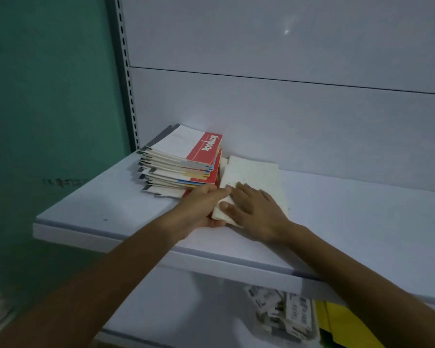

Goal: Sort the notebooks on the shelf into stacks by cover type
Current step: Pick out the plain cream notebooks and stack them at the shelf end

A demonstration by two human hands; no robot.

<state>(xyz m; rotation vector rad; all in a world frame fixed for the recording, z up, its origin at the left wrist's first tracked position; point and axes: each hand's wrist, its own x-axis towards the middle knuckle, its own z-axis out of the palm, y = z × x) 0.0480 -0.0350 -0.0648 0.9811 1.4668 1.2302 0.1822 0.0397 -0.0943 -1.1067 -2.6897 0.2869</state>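
A pile of several notebooks (pixel 183 159) with white, red, blue and yellow covers lies at the back left of the white shelf (pixel 337 222); the top one has a red band. Right beside it sits a low stack of plain cream notebooks (pixel 256 177). My left hand (pixel 201 209) grips the near left edge of that cream stack, thumb on top and fingers underneath. My right hand (pixel 254 209) lies flat on top of the same stack, fingers spread and pressing down near its front corner.
The shelf's grey back panel rises behind the piles, and a slotted upright (pixel 127 79) stands at the left with a green wall beyond. On the lower shelf lie printed packets (pixel 281 312) and something yellow (pixel 337 320).
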